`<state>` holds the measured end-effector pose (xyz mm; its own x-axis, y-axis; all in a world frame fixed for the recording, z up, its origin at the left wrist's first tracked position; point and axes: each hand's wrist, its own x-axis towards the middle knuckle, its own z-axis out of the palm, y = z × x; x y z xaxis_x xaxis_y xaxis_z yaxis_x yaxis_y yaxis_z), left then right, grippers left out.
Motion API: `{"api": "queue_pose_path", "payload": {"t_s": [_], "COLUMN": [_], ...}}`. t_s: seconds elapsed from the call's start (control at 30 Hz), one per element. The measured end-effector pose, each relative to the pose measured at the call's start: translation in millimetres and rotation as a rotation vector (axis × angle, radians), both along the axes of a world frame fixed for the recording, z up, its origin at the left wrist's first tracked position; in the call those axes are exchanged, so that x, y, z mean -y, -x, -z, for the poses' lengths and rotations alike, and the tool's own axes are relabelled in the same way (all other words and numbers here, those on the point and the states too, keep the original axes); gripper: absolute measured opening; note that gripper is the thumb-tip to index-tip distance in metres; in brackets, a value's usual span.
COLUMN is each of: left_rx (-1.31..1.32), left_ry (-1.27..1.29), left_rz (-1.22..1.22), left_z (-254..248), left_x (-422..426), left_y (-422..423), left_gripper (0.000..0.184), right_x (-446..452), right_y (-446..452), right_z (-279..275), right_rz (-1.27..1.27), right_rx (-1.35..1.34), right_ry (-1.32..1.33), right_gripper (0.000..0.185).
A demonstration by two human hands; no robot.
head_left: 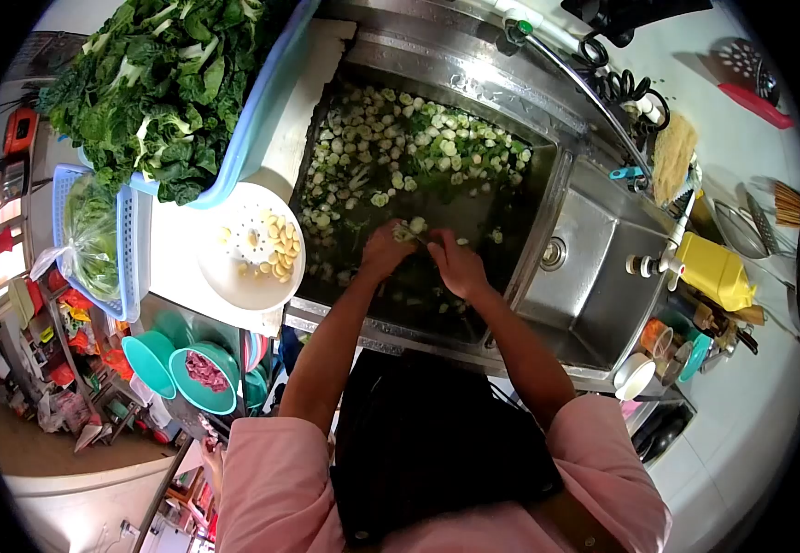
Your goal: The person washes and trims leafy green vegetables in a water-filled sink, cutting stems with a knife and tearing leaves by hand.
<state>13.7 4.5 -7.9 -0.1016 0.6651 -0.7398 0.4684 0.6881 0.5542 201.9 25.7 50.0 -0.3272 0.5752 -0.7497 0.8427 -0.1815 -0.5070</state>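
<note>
A large sink basin (460, 207) holds dark water with many pale green-white vegetable pieces (354, 138) floating in it, most of them in its far part. Over the near half of the water, my left hand (388, 249) is closed around a vegetable piece (409, 229) with a pale cut end. Close to its right is my right hand (458, 264), its fingers bent toward that piece. Whatever the right fingers grip is too small to make out. The two hands are slightly apart.
A blue basket (266, 92) of leafy greens stands at upper left. Below it are a white bowl (225, 293) with yellowish slices and a blue basket (133, 249) with bagged greens. Teal bowls (148, 366) sit lower left. The second basin (589, 267) and faucet (584, 85) are right.
</note>
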Motion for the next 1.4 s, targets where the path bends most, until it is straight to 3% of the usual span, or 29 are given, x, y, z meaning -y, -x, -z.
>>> {"api": "queue_pose_path", "payload": {"t_s": [0.1, 0.2, 0.3, 0.5, 0.57, 0.63, 0.7, 0.73, 0.83, 0.9, 0.93, 1.03, 1.07, 1.13, 1.2, 1.3, 1.4], "left_rx": [0.092, 0.210, 0.260, 0.439, 0.432, 0.407, 0.321, 0.288, 0.527, 0.529, 0.532, -0.076, 0.018, 0.080, 0.010, 0.131, 0.390], "left_ry": [0.011, -0.005, -0.005, -0.067, -0.075, -0.050, -0.054, -0.048, 0.032, 0.124, 0.173, 0.122, 0.097, 0.071, 0.071, 0.032, -0.076], "left_rz": [-0.040, -0.071, -0.009, -0.092, -0.085, -0.035, -0.043, -0.051, -0.032, -0.042, -0.042, 0.217, 0.129, -0.109, -0.420, -0.408, -0.469], "left_z": [-17, -6, 4, 17, 30, 12, 32, 38, 43, 25, 19, 76, 121, 154, 141, 36, 71], "left_x": [-3, 6, 6, 10, 9, 7, 7, 11, 14, 7, 6, 20, 31, 42, 41, 16, 27], "left_y": [-2, -4, -4, 4, -1, -6, -4, -8, -31, -46, -51, -48, -28, 2, 14, 15, 16], "left_gripper": [0.075, 0.073, 0.072, 0.068, 0.067, 0.066, 0.068, 0.070, 0.071, 0.074, 0.076, 0.078, 0.079, 0.083, 0.086, 0.086, 0.086], "right_x": [1, 7, 2, 7, 3, 6, -7, -13, -46, -71, -93, -166, -187, -215, -230, -245, -247], "right_y": [-7, -11, -9, -17, -15, -18, -38, -44, -43, -51, -50, -50, -56, -66, -68, -86, -85], "right_z": [4, 31, 47, 37, 55, 80, 97, 86, 32, 45, 35, -12, -8, -7, -15, 6, 2], "right_rz": [0.007, 0.047, 0.097, 0.067, 0.239, 0.389, 0.509, 0.543, 0.645, 0.559, 0.520, 0.324, 0.233, 0.078, -0.053, -0.017, 0.019], "right_rx": [-0.024, -0.120, -0.161, -0.240, -0.188, -0.112, -0.009, -0.032, -0.115, -0.372, -0.245, 0.013, 0.088, 0.143, 0.090, -0.021, 0.043], "right_ry": [0.105, 0.034, 0.168, 0.035, 0.052, 0.080, 0.099, 0.041, -0.176, -0.615, -0.684, -0.950, -1.054, -1.147, -1.126, -1.073, -1.284], "right_gripper": [0.058, 0.062, 0.065, 0.061, 0.060, 0.059, 0.060, 0.060, 0.057, 0.041, 0.036, 0.036, 0.038, 0.041, 0.045, 0.046, 0.043]}}
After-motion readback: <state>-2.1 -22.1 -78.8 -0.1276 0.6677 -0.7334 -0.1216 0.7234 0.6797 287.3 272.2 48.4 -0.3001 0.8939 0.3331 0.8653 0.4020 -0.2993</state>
